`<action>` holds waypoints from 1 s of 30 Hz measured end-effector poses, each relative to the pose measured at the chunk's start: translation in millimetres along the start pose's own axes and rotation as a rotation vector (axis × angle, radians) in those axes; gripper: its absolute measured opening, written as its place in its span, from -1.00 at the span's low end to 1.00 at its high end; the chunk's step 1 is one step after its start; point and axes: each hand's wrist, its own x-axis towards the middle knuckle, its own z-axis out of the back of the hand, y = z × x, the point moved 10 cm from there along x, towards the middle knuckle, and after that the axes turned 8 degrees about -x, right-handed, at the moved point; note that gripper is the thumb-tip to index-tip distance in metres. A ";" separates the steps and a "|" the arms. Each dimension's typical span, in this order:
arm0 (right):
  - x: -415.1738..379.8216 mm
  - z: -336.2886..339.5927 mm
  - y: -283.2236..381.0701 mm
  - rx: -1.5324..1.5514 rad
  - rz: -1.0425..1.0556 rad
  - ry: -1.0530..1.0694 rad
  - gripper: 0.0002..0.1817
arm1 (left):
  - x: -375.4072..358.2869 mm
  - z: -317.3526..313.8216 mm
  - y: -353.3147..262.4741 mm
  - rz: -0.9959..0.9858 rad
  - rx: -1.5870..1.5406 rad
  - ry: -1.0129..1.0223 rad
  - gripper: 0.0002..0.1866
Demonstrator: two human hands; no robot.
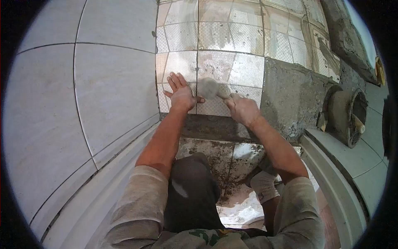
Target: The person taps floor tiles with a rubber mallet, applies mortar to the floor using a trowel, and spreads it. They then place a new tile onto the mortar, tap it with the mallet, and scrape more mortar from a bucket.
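Observation:
My left hand (182, 96) lies flat with fingers spread on a patterned floor tile (176, 66), its thumb reaching across the joint on the right. In my right hand (242, 108) is the handle of a mallet (208, 88), fingers wrapped round it. The mallet's round grey head is over the neighbouring patterned tile (238, 70), close to the joint between the two tiles. Both tiles carry smears of wet mortar. A strip of grey mortar (219, 126) runs along their near edge, below my wrists.
Bare mortar bed (288, 99) extends to the right of the tiles. A mortar-caked bucket (346, 114) lies on its side at the right. Large pale tiles (116, 79) cover the left wall. White door frame sides (331, 178) flank my arms.

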 end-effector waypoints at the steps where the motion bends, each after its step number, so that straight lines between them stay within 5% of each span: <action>1: 8.9 -5.1 -6.5 -0.053 -0.016 0.025 -0.59 | 4.5 4.4 -0.5 -0.002 -0.002 -0.016 0.49; 4: -11.5 42.1 2.7 0.159 0.023 -0.133 -0.55 | -2.3 1.1 1.3 -0.014 0.002 0.005 0.47; 17: -14.4 4.1 -19.5 0.244 -0.094 0.123 -0.54 | 3.7 -11.2 4.4 -0.058 -0.002 -0.049 0.44; 19: 0.3 18.0 -15.6 0.148 -0.042 -0.137 -0.50 | 0.5 -6.0 2.1 0.012 -0.021 0.022 0.38; 30: -30.6 32.0 -16.8 0.230 -0.044 -0.211 -0.54 | -0.9 -4.0 2.4 -0.037 0.008 -0.048 0.47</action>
